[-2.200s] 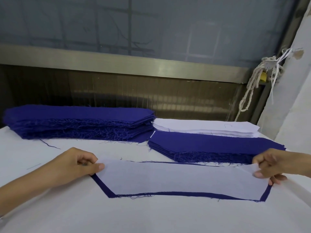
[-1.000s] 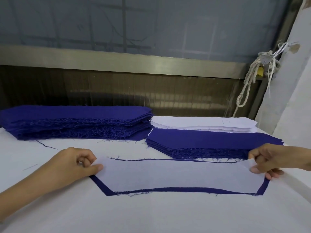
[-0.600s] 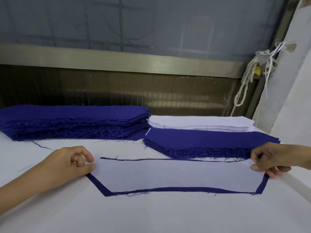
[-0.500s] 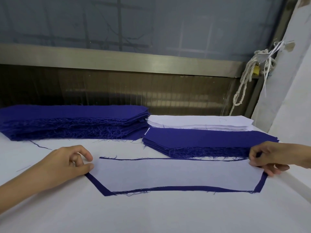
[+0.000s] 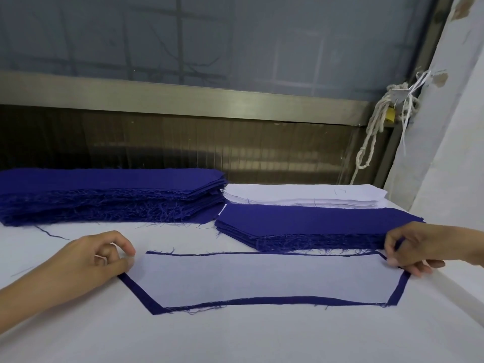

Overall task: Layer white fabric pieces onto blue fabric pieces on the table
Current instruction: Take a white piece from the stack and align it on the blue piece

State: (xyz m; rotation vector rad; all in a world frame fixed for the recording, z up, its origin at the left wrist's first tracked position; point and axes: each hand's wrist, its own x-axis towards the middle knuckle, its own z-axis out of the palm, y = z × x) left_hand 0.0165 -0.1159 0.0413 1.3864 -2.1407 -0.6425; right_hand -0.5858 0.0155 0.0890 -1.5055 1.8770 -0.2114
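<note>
A white fabric piece (image 5: 262, 279) lies flat on a slightly larger blue fabric piece (image 5: 141, 294), whose edge shows as a border all round. My left hand (image 5: 97, 260) is at their left tip, with the thumb on the white tip, the index finger raised and the other fingers curled. My right hand (image 5: 419, 247) pinches the right corner of the layered pair between thumb and fingers. Behind them lie a low stack of blue pieces (image 5: 314, 221) and a stack of white pieces (image 5: 301, 196).
A tall stack of frayed blue pieces (image 5: 104, 195) fills the back left of the white table (image 5: 235, 336). A knotted rope (image 5: 374, 132) hangs at the back right beside a white wall (image 5: 458, 153). A metal-framed window runs behind the table.
The white piece's right corner, lifted before, now lies flat on the blue piece. My right hand has moved to the corner's edge and my left index finger has lifted off.
</note>
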